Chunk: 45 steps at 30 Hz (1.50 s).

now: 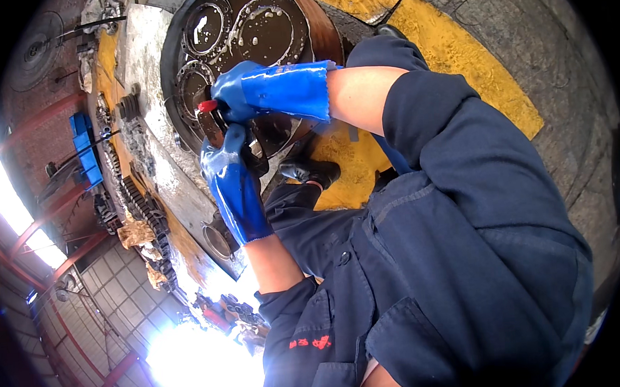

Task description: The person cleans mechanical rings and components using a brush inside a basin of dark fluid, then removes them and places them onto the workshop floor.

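Observation:
Both my hands wear blue rubber gloves and meet over the near left side of a round tub of dark, foamy liquid. My right hand is closed around a tool with a red end; its working part is hidden. Just below, my left hand grips a dark, wet metal part, mostly covered by the gloves, so its full shape cannot be made out. Large metal rings lie in the liquid beyond my hands.
Left of the tub runs a worn metal bench top with a ring-shaped part near its lower end. Dark machine parts line its far edge, near a blue container. Yellow boards lie on the floor around my shoes.

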{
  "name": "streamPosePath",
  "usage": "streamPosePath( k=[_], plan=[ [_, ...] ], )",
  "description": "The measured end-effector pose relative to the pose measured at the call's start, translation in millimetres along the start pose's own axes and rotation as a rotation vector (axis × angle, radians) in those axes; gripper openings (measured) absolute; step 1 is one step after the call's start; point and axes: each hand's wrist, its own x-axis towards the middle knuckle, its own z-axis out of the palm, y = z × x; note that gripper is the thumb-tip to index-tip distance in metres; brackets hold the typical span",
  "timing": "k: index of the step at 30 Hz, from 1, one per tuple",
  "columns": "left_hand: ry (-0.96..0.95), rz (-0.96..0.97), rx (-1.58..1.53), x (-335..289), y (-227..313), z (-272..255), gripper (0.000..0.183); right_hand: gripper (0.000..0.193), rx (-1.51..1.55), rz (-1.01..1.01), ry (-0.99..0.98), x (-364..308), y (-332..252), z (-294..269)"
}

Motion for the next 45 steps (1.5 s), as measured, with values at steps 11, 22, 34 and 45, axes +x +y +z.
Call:
streamPosePath(
  k=[11, 22, 34, 45],
  plan=[
    [-0.036, 0.062, -0.047, 5.5, -4.9, -1.8, 0.031, 0.028, -0.019, 0.018, -0.023, -0.2, -3.9, -5.5],
    [-0.02, 0.026, -0.094, -0.4, 3.2, 3.5, 0.03, 0.03, -0.022, 0.024, -0.052, -3.0, -4.9, -9.8],
    [-0.043, 0.037, -0.095, 6.5, -4.1, -0.5, 0.028, 0.03, -0.051, 0.044, -0.064, -2.8, -8.2, -11.3],
    [-0.075, 0.103, -0.083, 2.6, -4.4, -1.0, 0.032, 0.033, -0.065, 0.043, -0.053, 4.3, -2.6, -3.4]
  ],
)
